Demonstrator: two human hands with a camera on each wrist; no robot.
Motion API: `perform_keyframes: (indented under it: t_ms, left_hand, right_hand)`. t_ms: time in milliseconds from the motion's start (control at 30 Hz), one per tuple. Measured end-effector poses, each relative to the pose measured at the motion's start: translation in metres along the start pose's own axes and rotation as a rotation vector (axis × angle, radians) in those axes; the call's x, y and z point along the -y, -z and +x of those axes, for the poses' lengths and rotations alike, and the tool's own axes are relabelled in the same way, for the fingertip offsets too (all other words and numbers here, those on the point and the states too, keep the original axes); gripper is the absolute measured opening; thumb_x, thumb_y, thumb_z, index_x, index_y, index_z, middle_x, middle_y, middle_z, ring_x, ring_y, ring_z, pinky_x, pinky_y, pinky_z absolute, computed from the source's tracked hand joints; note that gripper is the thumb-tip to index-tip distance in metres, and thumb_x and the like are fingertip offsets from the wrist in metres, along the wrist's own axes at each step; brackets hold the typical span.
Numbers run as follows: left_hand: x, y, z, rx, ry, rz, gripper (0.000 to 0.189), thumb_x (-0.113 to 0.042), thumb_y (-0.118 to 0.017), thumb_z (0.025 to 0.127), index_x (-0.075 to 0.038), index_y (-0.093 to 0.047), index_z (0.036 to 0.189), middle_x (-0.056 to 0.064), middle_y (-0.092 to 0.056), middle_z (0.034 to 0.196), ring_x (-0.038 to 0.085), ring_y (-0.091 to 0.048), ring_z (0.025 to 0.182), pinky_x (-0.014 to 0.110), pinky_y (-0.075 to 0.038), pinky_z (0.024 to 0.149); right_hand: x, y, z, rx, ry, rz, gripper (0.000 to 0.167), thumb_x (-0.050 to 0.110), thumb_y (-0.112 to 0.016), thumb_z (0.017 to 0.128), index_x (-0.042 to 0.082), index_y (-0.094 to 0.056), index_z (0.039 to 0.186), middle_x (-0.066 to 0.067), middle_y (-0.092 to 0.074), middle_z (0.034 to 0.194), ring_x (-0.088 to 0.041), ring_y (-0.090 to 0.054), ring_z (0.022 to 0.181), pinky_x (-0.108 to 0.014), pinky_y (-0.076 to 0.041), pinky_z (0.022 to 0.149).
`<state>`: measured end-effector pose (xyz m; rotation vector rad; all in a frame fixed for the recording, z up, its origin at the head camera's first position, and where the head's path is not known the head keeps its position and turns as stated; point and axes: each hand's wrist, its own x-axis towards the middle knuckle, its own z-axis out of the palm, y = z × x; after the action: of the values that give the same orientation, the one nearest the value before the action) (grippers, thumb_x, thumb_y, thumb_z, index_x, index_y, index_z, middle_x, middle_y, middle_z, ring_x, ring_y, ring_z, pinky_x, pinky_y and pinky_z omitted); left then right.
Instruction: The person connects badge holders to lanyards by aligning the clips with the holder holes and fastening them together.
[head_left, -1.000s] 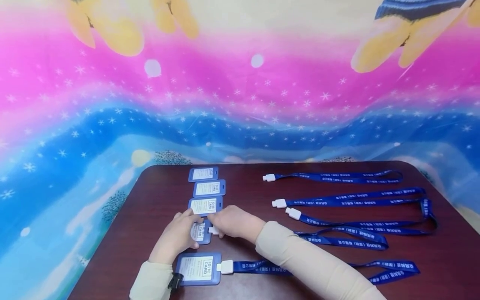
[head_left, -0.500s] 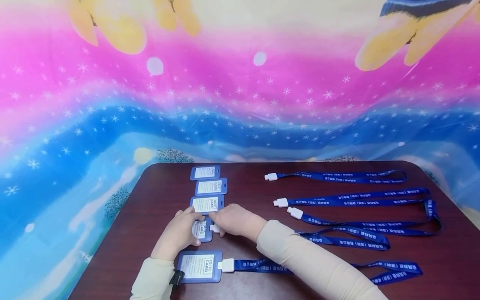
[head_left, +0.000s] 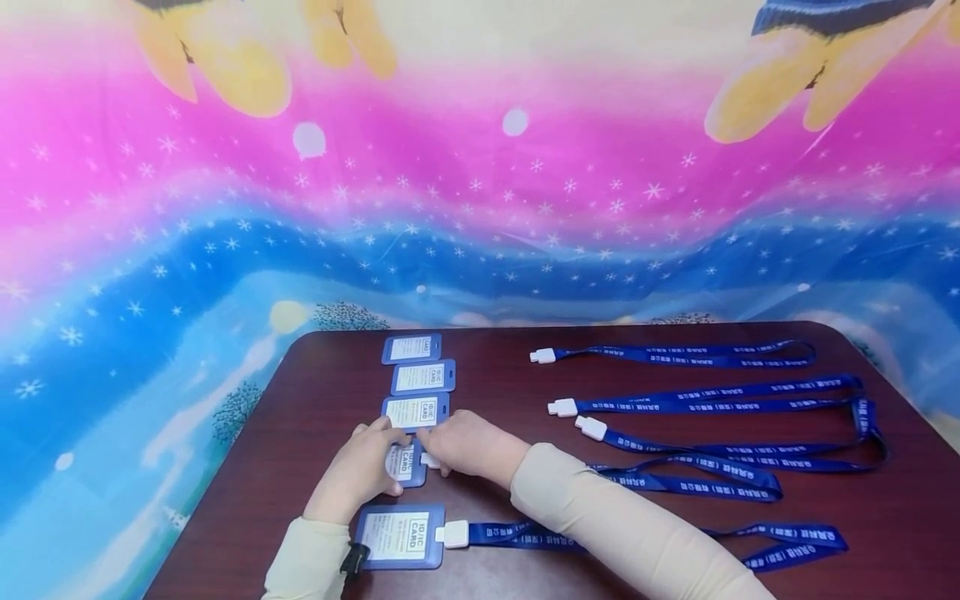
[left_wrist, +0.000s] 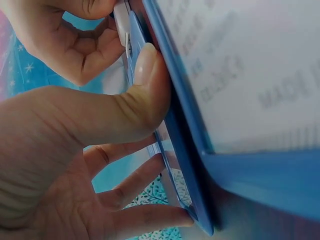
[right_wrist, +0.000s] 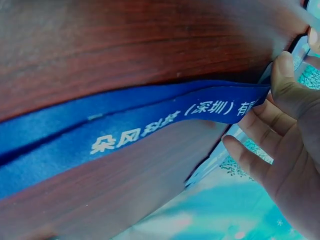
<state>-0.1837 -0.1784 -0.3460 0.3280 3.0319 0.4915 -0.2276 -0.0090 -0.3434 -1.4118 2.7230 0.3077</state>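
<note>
My left hand point(head_left: 352, 471) holds a blue ID badge holder point(head_left: 407, 468) on the table, thumb on its near edge and fingers along the far edge. In the left wrist view that thumb point(left_wrist: 145, 85) presses the holder's rim. At the slotted end, my right hand point(head_left: 474, 446) pinches the white clip point(head_left: 430, 460) of a blue lanyard point(right_wrist: 195, 112). The clip point(left_wrist: 121, 22) meets the holder's end, and the fingers partly hide it. White lettering runs along the strap, which trails from the right hand across the wood in the right wrist view.
Nearer me lies another badge holder point(head_left: 401, 537) with a white clip point(head_left: 453, 534) and lanyard attached. Three more holders point(head_left: 416, 412) form a column beyond my hands. Several loose lanyards point(head_left: 675, 406) stretch across the table's right side. A printed cloth point(head_left: 480, 208) hangs behind the table.
</note>
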Motion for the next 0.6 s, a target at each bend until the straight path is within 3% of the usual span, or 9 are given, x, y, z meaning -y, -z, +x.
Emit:
perform_keyframes:
  t_ms: [233,600]
  left_hand:
    - [-0.0005,-0.0018,0.001,0.004,0.005,-0.003,0.055,-0.005,-0.096,0.056,-0.008,-0.073,0.106,0.005,-0.058,0.103,0.025,-0.05,0.092,0.038,-0.053,0.079]
    - [-0.002,-0.0016,0.0016,0.008,0.02,-0.006,0.054,-0.004,-0.096,0.056,-0.008,-0.072,0.105,0.005,-0.058,0.103,0.025,-0.05,0.093,0.038,-0.054,0.079]
  right_hand:
    - [-0.0017,0.0019,0.0006,0.005,0.021,0.015,0.035,0.03,-0.076,0.089,0.017,-0.062,0.119,0.01,-0.063,0.072,-0.001,-0.056,0.067,-0.021,-0.051,0.081]
    - [-0.0004,0.0015,0.0031,-0.018,0.021,-0.029,0.03,0.028,-0.077,0.088,0.018,-0.062,0.112,0.011,-0.06,0.066,-0.003,-0.056,0.063,-0.019,-0.052,0.077]
